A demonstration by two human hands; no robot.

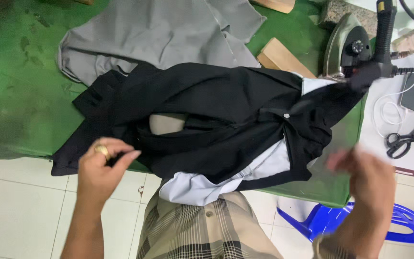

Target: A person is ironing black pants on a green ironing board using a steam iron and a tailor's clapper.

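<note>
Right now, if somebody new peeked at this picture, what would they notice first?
The big black garment with pale grey lining sprawls across the middle of the green padded ironing table, with the left hand, wearing a gold ring, pinching its near edge. The right hand is blurred at the table's right end. Behind it, a silver and black iron stands upright, and grey cloth lies at the back.

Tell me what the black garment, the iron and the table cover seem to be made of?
The black garment looks like matte woven cloth with a pale, smooth lining; it drapes and folds softly. The iron seems polished metal, given its grey sheen, with a black, probably plastic, handle. The table cover looks like green felt or padded fabric: dull, stained, slightly fuzzy.
</note>
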